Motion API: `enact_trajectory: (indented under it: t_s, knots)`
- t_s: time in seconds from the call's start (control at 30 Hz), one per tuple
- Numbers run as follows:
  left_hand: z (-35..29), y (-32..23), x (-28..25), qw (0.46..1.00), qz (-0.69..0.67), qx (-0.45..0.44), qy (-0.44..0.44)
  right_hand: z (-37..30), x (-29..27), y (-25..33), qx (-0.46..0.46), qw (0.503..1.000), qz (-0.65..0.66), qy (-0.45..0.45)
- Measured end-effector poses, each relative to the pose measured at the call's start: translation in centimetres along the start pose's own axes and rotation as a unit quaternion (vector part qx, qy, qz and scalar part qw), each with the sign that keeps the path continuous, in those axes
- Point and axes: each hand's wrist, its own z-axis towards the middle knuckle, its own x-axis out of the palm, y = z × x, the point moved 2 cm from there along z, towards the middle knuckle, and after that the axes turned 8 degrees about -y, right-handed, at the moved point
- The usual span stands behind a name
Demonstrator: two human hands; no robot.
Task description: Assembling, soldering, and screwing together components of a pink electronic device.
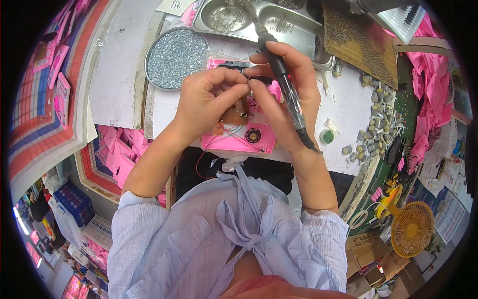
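A pink plastic housing [219,143] lies in front of me with thin wires, a brown circuit board [236,115] and a round black part [253,135] in it. Over its upper part, my left hand [209,97] is closed in a pinch; what sits at the fingertips is too small to make out. My right hand [286,99] holds a black corded soldering iron [280,65] between its fingers, tip pointing away from me. Its thumb and a finger meet my left fingertips above the housing. A red wire [198,167] loops off the near edge.
A round tray of small metal pieces [177,57] stands at left. Behind are a metal tray with compartments of screws [224,20] and a brown board [361,42]. Several small motors [371,144] lie at right, near a green-topped round piece [326,136]. A yellow fan [412,229] stands lower right.
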Motion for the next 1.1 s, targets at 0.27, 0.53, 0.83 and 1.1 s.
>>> enact_trajectory:
  t_s: [0.27, 0.53, 0.83, 1.1]
  knots:
    - [0.1, 0.0, -0.5, 1.000, -0.012, -0.024, 0.012, -0.7, 0.0, -0.9, -0.028, 0.998, -0.042, -0.030]
    - [1.3, -0.2, -0.8, 0.981, 0.124, 0.146, -0.002, -2.2, -4.3, -0.5, -0.164, 0.976, -0.142, -0.031]
    - [0.6, -0.7, 0.5, 0.952, 0.243, 0.183, -0.015, -3.9, -7.8, 0.8, -0.093, 0.995, -0.022, -0.037]
    - [0.7, -0.5, 0.3, 0.948, 0.247, 0.201, -0.023, -3.7, -6.7, -0.3, -0.125, 0.988, -0.087, 0.019]
